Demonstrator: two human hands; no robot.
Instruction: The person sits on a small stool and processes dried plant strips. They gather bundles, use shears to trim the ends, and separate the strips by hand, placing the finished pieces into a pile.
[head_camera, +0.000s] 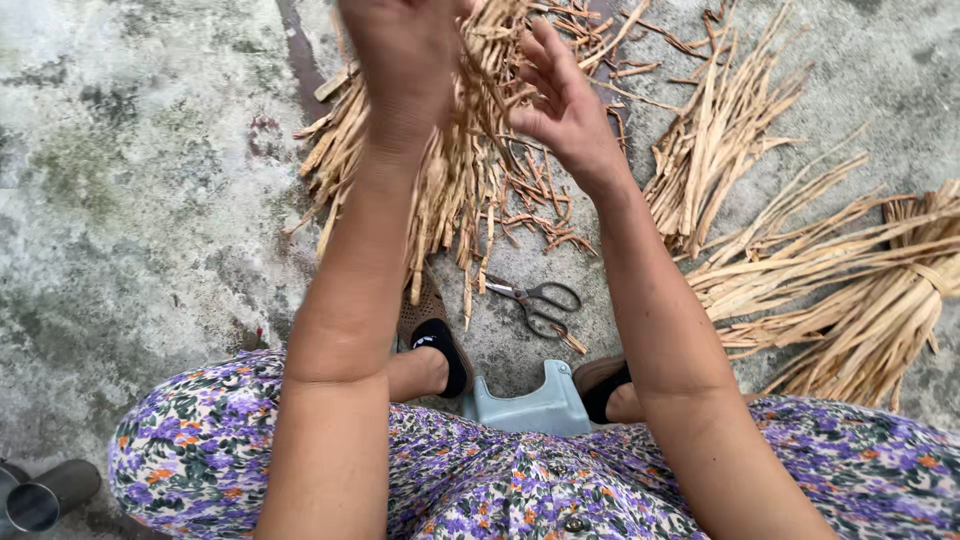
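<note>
My left hand (405, 60) is raised at the top of the view, closed around a bunch of dry straw-coloured leaf strips (462, 170) that hangs down from it. My right hand (565, 100) is beside the bunch, fingers spread, touching its right side. Below the bunch, a pair of scissors (537, 300) lies on the concrete floor between my feet.
More dried strips lie in piles at the upper right (715, 130) and a tied bundle at the right (880, 290). A small grey-blue plastic stool (535, 405) sits under me. A metal cup (50, 495) stands at the bottom left. The floor is rough concrete (130, 180).
</note>
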